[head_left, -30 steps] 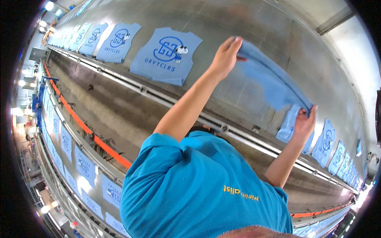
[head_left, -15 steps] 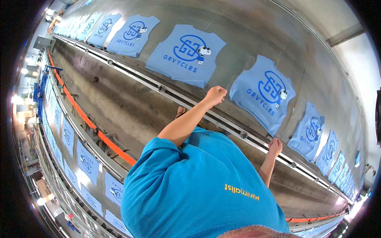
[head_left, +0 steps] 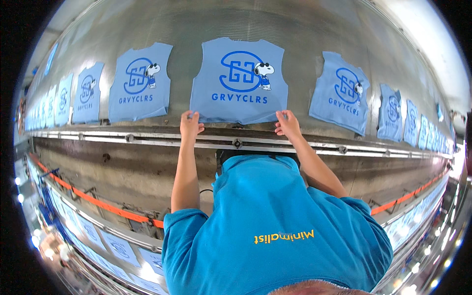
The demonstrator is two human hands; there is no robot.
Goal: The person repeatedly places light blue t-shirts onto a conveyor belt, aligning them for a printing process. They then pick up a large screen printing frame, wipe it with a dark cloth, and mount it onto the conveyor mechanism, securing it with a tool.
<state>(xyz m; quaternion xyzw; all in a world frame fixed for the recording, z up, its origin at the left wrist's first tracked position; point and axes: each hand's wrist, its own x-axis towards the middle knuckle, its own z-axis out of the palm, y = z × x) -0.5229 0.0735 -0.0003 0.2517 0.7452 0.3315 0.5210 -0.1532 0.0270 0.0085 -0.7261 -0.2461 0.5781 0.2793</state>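
A light-blue sleeveless fabric shirt panel [head_left: 240,81] lies flat in front of me, printed with a dark-blue round emblem, lettering and a white cartoon dog. At its lower left corner, my left hand [head_left: 191,125] pinches the hem between thumb and fingers. My right hand [head_left: 287,124] has its thumb and forefinger closed at the lower right corner, the other fingers curled. The hem between the hands is slightly wavy. Matching panels lie on both sides, one on the left [head_left: 140,83] and one on the right [head_left: 341,93], apart from my hands.
Under the panels runs a long grey metal table [head_left: 187,29], with more printed panels in a row toward both ends. A metal rail with bolts [head_left: 275,145] edges its near side. Behind me are an orange rail [head_left: 108,207] and another table bearing blue panels [head_left: 120,248].
My body and view have turned to face the table squarely. Both hands have come to the lower corners of one panel; before, they were closed and apart from the fabric.
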